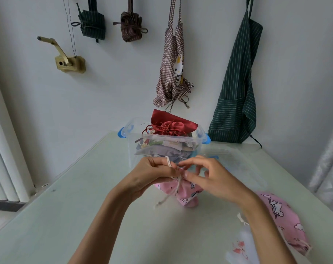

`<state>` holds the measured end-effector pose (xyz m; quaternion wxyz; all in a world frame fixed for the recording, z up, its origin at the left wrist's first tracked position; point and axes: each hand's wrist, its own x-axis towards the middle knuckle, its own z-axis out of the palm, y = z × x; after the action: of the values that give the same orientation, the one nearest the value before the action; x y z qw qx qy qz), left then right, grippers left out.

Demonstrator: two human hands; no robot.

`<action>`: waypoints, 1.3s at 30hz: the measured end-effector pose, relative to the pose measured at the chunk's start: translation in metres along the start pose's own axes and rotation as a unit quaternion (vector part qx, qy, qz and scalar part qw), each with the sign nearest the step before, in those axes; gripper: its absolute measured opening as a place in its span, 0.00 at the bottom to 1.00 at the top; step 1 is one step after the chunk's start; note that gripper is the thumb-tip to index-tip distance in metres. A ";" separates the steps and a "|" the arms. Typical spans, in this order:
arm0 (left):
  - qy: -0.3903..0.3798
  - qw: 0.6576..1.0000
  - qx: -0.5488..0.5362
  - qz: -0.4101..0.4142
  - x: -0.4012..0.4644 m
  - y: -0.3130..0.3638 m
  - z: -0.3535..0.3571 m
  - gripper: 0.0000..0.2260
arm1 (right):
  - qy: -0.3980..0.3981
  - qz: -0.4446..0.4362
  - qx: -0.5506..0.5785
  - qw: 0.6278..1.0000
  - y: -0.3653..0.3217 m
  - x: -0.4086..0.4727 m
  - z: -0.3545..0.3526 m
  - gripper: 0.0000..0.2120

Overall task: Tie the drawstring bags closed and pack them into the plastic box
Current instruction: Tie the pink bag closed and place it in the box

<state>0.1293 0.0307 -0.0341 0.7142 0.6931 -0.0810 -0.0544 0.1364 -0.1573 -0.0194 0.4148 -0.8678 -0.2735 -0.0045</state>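
Left hand pinches cord at neck of pink bag, mid-table; right hand fingers curled at the same cord; box at far edge, heaped with bags, red bag on top; second pink bag near right edge.
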 end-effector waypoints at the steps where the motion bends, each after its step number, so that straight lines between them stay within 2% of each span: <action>1: 0.002 1.000 0.017 0.009 0.001 0.000 0.000 0.08 | -0.010 0.007 0.011 1.000 0.001 0.001 0.003 0.08; 3: 0.003 0.998 0.047 0.032 0.001 -0.002 0.000 0.05 | -0.007 0.019 0.041 0.999 0.002 0.002 0.006 0.04; 7: 0.023 0.993 0.077 0.085 0.000 -0.002 0.004 0.08 | 0.020 0.028 0.084 0.996 0.003 0.003 0.009 0.02; 14: 0.147 0.969 0.101 0.170 0.000 -0.010 -0.003 0.05 | 0.025 0.004 0.085 0.996 -0.003 0.000 0.008 0.05; 18: 0.122 0.971 0.093 0.181 -0.002 -0.006 0.000 0.05 | 0.076 0.059 0.162 0.982 0.002 0.002 0.006 0.04; 22: 0.106 0.968 0.101 0.204 -0.001 -0.008 0.007 0.05 | 0.037 0.116 0.205 0.971 0.006 0.004 0.012 0.08; 28: 0.141 0.947 0.162 0.240 -0.002 -0.010 0.006 0.06 | 0.027 0.115 0.261 0.958 0.009 0.006 0.016 0.09; 32: 0.173 0.932 0.214 0.236 -0.002 -0.012 0.001 0.12 | 0.033 0.106 0.280 0.953 0.012 0.006 0.018 0.07; 36: 0.116 0.957 0.154 0.216 -0.004 -0.008 0.001 0.08 | 0.072 0.077 0.234 0.966 0.008 0.006 0.018 0.04; 39: 0.102 0.966 0.127 0.199 -0.004 -0.006 0.003 0.08 | 0.132 0.008 0.129 0.983 0.002 0.008 0.020 0.04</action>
<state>0.1248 0.0281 -0.0405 0.6216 0.7495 -0.1506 0.1708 0.1395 -0.1398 -0.0320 0.5555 -0.8012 -0.2076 -0.0803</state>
